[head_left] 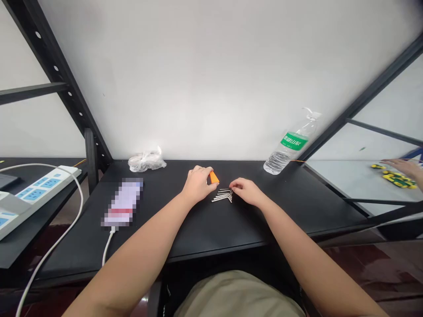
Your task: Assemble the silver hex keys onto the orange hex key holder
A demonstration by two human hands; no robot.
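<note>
On the black tabletop [238, 226], my left hand [197, 184] is closed around an orange holder [214, 177], which sticks out between thumb and fingers. Several silver hex keys [222, 195] lie side by side in a row just below it, their bent ends toward the right. My right hand [245, 190] is at the upper right end of that row, thumb and fingertips pinched at the bend of the farthest key. The fingers partly cover that key's end.
A water bottle [291, 143] stands at the back right, and a clear plastic bag [146, 160] lies at the back left. Left of my arm are a phone [122, 203] with a white cable [107, 246] and a power strip [36, 193]. Another person's hand [401, 166] is at far right by yellow-green items [398, 178].
</note>
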